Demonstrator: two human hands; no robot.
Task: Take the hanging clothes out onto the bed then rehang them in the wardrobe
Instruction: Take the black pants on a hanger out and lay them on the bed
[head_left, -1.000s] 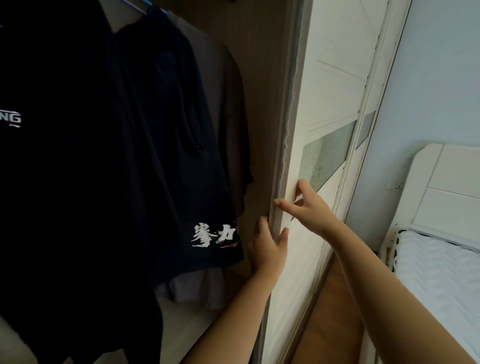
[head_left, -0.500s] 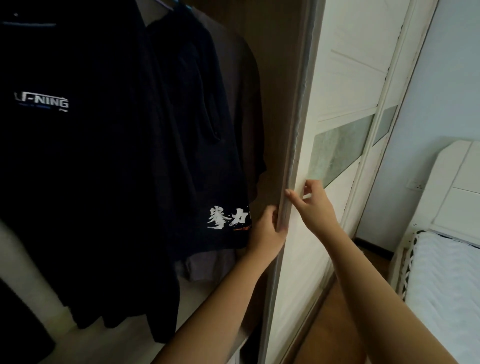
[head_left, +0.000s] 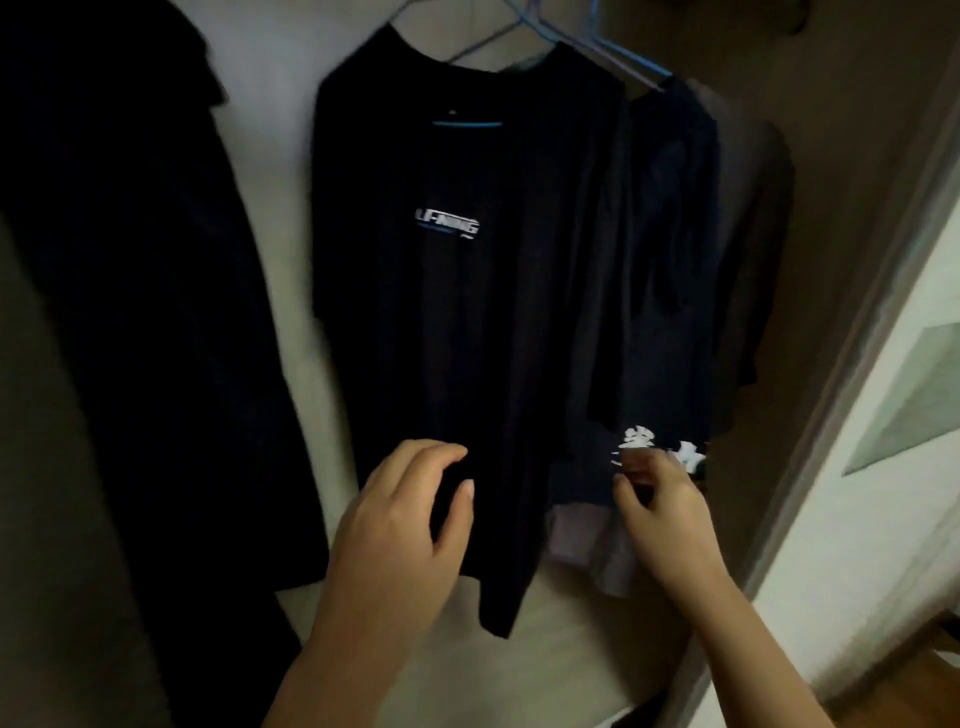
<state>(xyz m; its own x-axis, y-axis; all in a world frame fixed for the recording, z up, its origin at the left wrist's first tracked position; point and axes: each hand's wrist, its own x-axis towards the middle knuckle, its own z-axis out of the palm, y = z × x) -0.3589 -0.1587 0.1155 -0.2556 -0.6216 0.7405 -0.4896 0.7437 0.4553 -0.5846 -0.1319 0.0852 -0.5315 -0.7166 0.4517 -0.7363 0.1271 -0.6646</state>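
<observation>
Both hands had left the edge of the sliding door (head_left: 883, 545) on the right and come in front of the clothes, which all hung on blue hangers (head_left: 623, 54) inside the wardrobe. The left hand (head_left: 410, 519) was at the lower part of the black T-shirt (head_left: 457, 312), thumb and fingers curled toward the cloth. The right hand (head_left: 660, 499) was curled near the white print of the navy garment (head_left: 665, 312) beside it. The view was blurred, so I could not tell if either hand already held cloth. I judged that the door was done and the taking out was about to begin.
</observation>
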